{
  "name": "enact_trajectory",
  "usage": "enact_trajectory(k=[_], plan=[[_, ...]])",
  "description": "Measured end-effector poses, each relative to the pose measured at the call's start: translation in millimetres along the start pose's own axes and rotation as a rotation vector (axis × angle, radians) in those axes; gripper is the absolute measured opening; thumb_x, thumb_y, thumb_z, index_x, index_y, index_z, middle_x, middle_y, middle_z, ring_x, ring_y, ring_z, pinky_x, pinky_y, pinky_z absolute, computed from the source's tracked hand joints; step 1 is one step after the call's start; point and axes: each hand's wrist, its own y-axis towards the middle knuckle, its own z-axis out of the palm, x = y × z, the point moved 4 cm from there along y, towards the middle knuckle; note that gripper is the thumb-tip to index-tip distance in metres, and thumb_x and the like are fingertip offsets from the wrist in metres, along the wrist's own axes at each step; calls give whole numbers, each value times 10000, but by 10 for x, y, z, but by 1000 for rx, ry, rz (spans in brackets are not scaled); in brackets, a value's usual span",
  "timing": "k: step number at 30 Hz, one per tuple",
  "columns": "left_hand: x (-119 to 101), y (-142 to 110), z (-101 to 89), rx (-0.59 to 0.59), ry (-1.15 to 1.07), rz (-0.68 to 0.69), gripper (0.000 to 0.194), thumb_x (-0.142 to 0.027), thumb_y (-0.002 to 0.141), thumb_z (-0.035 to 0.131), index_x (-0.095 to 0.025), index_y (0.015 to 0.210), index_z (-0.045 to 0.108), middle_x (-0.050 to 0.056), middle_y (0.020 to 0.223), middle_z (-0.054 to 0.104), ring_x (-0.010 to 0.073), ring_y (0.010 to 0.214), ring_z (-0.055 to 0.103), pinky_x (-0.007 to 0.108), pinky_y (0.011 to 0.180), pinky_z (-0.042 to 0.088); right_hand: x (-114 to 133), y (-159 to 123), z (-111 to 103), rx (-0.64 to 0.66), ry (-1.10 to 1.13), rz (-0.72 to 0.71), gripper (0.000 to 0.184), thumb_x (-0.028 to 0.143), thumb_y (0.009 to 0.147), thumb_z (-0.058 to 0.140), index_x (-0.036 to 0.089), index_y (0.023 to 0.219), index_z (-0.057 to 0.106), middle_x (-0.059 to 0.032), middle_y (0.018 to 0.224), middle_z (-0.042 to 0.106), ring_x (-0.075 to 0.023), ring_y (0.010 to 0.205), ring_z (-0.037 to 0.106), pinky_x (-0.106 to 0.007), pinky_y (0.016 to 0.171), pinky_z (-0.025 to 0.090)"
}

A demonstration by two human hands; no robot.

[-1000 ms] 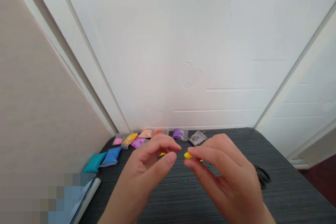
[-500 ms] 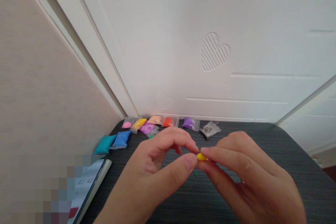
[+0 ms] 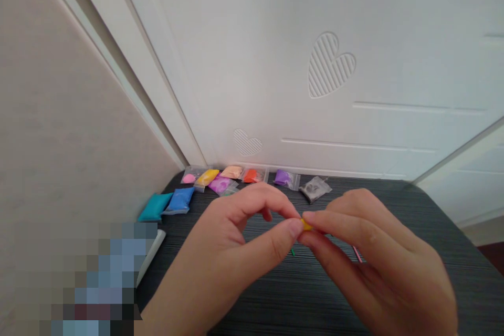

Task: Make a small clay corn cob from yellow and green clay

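Note:
My left hand (image 3: 232, 252) and my right hand (image 3: 374, 262) meet fingertip to fingertip over the dark table (image 3: 425, 220). Between them sits a small yellow lump of clay (image 3: 306, 224), pinched by thumb and forefinger of both hands and mostly hidden by the fingers. A tiny green bit (image 3: 293, 252) lies on the table just below the fingertips. A thin pink stick (image 3: 357, 253) shows behind my right hand's fingers.
Several small bags of coloured clay line the table's far edge: teal (image 3: 155, 207), blue (image 3: 180, 200), pink (image 3: 189, 177), yellow (image 3: 207, 177), magenta (image 3: 221, 185), peach (image 3: 232, 171), orange (image 3: 251, 175), purple (image 3: 284, 178), grey (image 3: 315, 188). A white panelled wall (image 3: 331, 65) stands behind. A blurred device lies at lower left.
My hands have closed together: a second ago only my right fingers held the yellow lump, now both hands pinch it. The view has shifted closer and to the left.

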Motion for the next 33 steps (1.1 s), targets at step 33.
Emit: enact_trajectory(k=[33], plan=[[-124,-77,2,-208,56,232,161,-135,697,619,-266,787,646,-21,803,625,132,816,558,255,802,436,-71,-80,-86,-82,172,47,331,-5,648,618,162,933,603,-16,777,587,-121,703,530,-288,650,436]])
